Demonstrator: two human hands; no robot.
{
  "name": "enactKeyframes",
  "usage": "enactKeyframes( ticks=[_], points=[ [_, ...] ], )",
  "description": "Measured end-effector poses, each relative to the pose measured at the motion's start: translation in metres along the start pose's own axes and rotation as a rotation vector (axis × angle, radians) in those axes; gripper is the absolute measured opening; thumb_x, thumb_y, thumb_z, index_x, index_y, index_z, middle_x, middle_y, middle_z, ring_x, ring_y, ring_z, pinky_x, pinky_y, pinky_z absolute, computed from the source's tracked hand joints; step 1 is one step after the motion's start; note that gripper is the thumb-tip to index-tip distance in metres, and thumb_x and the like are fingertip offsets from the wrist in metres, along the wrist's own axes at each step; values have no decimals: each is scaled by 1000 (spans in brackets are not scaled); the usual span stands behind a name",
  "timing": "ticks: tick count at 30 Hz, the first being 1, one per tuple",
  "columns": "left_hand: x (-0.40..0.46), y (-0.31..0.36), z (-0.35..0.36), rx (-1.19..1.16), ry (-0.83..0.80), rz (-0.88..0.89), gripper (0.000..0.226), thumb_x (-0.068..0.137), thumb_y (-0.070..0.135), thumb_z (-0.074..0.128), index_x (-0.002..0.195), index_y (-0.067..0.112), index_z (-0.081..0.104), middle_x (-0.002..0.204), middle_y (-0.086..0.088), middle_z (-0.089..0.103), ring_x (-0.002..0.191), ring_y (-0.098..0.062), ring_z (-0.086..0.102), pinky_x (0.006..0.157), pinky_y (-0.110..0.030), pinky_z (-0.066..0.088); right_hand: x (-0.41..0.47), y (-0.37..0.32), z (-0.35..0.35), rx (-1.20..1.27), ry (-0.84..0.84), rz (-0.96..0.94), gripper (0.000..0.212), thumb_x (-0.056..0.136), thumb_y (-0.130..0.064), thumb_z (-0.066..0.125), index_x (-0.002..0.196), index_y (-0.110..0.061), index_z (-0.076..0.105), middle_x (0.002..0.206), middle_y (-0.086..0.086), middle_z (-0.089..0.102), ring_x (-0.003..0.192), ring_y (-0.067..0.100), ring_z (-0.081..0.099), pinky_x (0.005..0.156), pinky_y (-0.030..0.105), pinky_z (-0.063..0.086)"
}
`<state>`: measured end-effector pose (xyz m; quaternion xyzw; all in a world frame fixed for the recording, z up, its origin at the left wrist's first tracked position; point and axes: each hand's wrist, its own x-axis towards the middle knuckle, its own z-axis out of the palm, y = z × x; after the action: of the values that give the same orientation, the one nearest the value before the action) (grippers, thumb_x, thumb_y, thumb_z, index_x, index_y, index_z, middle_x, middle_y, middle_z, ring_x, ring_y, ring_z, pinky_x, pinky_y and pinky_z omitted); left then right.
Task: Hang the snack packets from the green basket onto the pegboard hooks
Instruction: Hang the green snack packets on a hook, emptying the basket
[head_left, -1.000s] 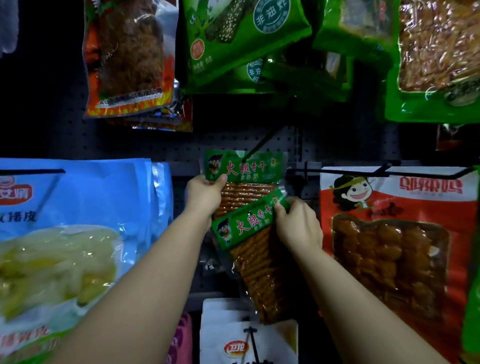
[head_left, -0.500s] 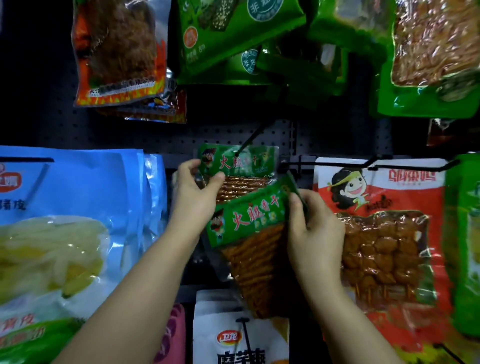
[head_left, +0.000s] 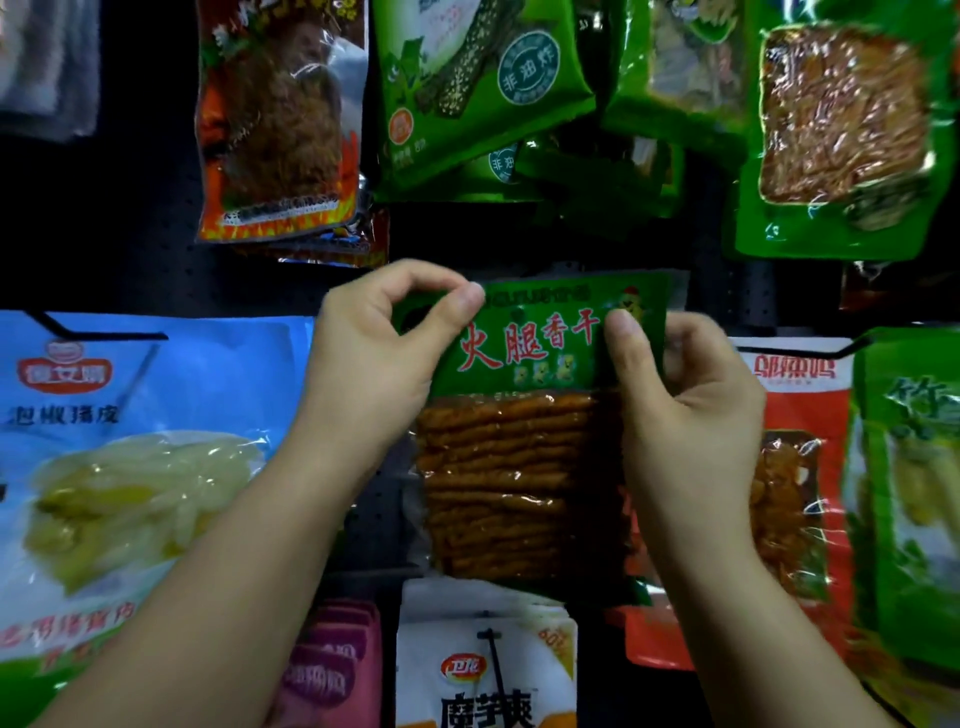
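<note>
A snack packet (head_left: 519, 441) with a green header, red characters and orange-brown sticks behind clear film is held upright and square against the dark pegboard (head_left: 130, 260). My left hand (head_left: 379, 358) pinches its top left corner between thumb and forefinger. My right hand (head_left: 685, 395) grips its top right edge, thumb on the front. The hook and the packet that hung behind are hidden by this packet. The green basket is out of view.
A big blue packet (head_left: 130, 467) hangs at left, a red-and-white one (head_left: 795, 467) and a green one (head_left: 914, 493) at right. Green (head_left: 467, 93) and orange (head_left: 280, 119) packets hang above. A white packet (head_left: 488, 660) and a pink one (head_left: 332, 665) hang below.
The packet was tilted in front of a hanging one; now it is raised and straightened level over it. My left hand moved from the hanging packet to this packet's top left corner.
</note>
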<state>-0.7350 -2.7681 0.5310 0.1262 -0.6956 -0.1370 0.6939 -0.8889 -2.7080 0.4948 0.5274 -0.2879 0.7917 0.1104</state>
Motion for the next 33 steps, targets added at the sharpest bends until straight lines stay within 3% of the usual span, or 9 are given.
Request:
enactKeyframes(
  ticks=[5,8,10,14,22,25,27,30,33],
  points=[
    [10,26,4,1,17,149,9,78,36,68,70,40,67,72,22,69,74,0,67,67,-26,55,12,-16,-3,15,45,-82,21,93,-24,57,74,-21,51,64,-10,58,65,0,53,57,27,47],
    [18,41,8,44,24,227,9,79,32,68,73,37,66,71,22,68,75,2,65,71,-24,54,19,-22,-8,-12,49,-148,24,95,-19,54,74,-27,47,58,-23,53,57,-8,49,56,9,36],
    [23,47,11,82,43,239,8,79,32,69,72,36,65,69,20,67,73,2,63,72,-26,54,25,-24,-9,-26,36,-159,18,96,-17,53,80,-25,50,62,-24,55,61,-10,52,59,7,36],
    [32,49,14,131,80,206,9,78,31,70,71,34,66,73,15,67,74,-5,64,76,-39,56,38,-25,-7,-97,1,-152,6,95,-15,53,96,-21,55,82,-18,61,76,-11,58,66,6,41],
    [33,33,10,144,67,65,8,71,39,72,67,32,70,67,14,70,73,-13,70,72,-45,58,34,-15,-2,-234,-88,-71,6,96,-17,50,96,-22,53,80,-15,60,74,1,60,62,23,46],
    [34,20,11,156,57,10,8,73,38,73,67,33,70,69,13,70,74,-18,70,74,-47,58,32,-8,0,-258,-105,-62,6,96,-17,50,97,-22,53,79,-16,59,74,-2,59,59,19,44],
    [35,9,12,160,50,-17,11,75,36,74,65,34,69,69,15,68,76,-13,68,78,-44,57,30,-2,1,-265,-125,-48,7,96,-16,51,99,-23,52,79,-18,58,73,-7,57,58,13,43],
    [34,-4,15,202,63,-3,13,78,37,72,65,36,67,66,21,65,70,3,62,69,-23,51,23,10,1,-291,-147,-27,13,93,-18,55,105,-22,51,82,-19,58,74,-8,58,63,9,44],
    [29,-18,20,213,96,-24,8,79,38,71,74,38,65,75,20,66,76,4,62,72,-20,50,10,26,-2,-257,-184,63,25,91,-26,59,114,-23,50,84,-7,67,78,6,65,71,25,52]
  ],
)
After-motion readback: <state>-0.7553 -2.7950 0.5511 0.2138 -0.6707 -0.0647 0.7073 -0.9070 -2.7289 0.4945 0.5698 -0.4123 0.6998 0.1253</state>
